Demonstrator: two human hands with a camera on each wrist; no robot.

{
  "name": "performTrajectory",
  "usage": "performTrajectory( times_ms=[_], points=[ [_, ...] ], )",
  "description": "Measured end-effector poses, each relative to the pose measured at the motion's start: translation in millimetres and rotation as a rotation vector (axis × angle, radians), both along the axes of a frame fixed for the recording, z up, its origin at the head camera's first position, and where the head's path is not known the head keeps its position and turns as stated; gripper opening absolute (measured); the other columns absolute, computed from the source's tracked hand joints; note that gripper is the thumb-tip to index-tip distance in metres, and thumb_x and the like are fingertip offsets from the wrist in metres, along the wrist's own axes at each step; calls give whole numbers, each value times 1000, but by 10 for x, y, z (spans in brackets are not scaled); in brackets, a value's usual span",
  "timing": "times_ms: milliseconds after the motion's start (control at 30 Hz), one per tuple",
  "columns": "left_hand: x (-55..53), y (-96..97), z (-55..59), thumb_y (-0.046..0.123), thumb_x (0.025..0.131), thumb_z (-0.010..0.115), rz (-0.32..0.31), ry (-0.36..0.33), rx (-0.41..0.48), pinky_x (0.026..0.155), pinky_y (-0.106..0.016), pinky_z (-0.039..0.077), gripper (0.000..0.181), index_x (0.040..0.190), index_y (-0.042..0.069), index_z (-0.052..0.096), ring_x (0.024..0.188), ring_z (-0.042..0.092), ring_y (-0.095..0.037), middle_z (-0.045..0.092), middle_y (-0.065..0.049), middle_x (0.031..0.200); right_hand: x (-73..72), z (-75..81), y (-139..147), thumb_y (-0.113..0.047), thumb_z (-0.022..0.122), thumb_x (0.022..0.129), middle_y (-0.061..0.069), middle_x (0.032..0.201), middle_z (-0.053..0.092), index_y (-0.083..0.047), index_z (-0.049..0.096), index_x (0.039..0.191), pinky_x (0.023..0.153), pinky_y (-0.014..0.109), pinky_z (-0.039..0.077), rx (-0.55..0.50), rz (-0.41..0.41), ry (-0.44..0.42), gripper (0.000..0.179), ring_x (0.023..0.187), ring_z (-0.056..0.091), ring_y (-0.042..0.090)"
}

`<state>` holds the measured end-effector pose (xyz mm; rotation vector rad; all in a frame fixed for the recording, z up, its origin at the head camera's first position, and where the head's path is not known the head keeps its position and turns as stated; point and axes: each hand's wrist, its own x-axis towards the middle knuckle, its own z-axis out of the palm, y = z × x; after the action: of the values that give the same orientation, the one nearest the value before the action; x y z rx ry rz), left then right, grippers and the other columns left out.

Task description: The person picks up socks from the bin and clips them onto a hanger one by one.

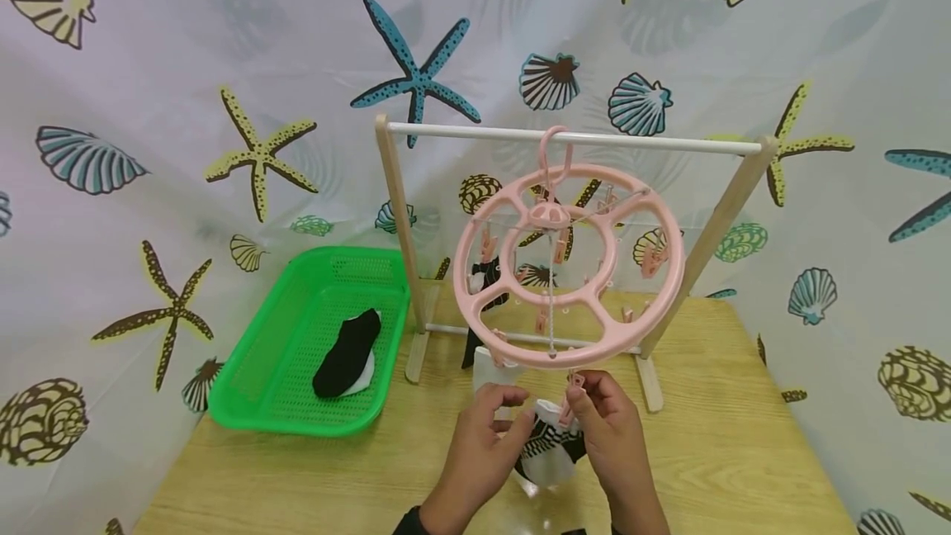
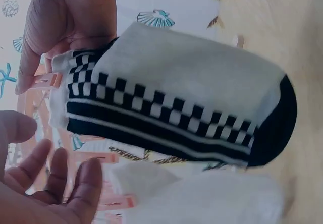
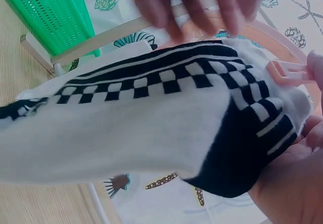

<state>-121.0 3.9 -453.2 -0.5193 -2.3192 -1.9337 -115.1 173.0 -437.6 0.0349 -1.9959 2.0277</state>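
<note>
A white sock with black checks and stripes (image 1: 548,465) hangs from a pink clothespin (image 1: 570,404) on the near edge of the round pink drying hanger (image 1: 674,262). My right hand (image 1: 617,440) pinches this clothespin, whose jaws lie on the white cuff, as the right wrist view shows. My left hand (image 1: 486,444) is just left of the cuff; its fingers are loosely bent and, in the left wrist view, stand apart from the sock. Beside it another white sock (image 2: 202,196) hangs from the hanger. The sock's toe (image 2: 277,128) points down toward the table.
The hanger hooks over the white bar (image 1: 475,132) of a wooden-legged rack. Farther back a black-and-white sock (image 1: 486,272) hangs. At left, a green basket (image 1: 278,370) holds a black sock (image 1: 349,353) on something white. Several pink clothespins dangle round the hanger.
</note>
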Motion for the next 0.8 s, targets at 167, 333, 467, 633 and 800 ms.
performTrajectory(
  times_ms=[167,333,467,633,800],
  points=[
    [-99,-34,121,8,91,70,155,390,-100,76,-33,52,9,96,16,71,93,59,-15,59,3,100,-14,13,14,2,57,98,6,83,56,5,57,101,59,25,49,0,10,4,4,68,56,11],
    [-248,-68,275,11,91,71,221,593,-187,84,-43,48,7,98,12,73,107,53,-21,58,-2,111,-25,-1,21,1,57,99,7,85,56,6,56,102,60,25,50,-7,24,4,6,69,57,12],
    [-361,-86,363,20,92,71,215,656,-287,93,-49,45,21,111,11,71,120,49,-29,57,-8,123,-26,-30,14,1,57,99,7,86,56,7,56,104,62,26,51,-10,38,2,8,69,58,13],
    [-425,-67,410,36,96,67,168,568,-392,93,-51,46,30,114,13,71,128,44,-33,53,-12,133,-23,-51,7,3,58,98,7,85,57,7,56,103,62,26,51,-20,25,6,7,68,58,13],
    [-449,-39,409,31,92,73,162,553,-335,88,-51,47,20,100,13,73,120,49,-32,55,-11,127,-24,-39,13,2,60,97,7,85,58,7,56,103,61,26,51,-16,36,7,9,70,59,13]
  ],
)
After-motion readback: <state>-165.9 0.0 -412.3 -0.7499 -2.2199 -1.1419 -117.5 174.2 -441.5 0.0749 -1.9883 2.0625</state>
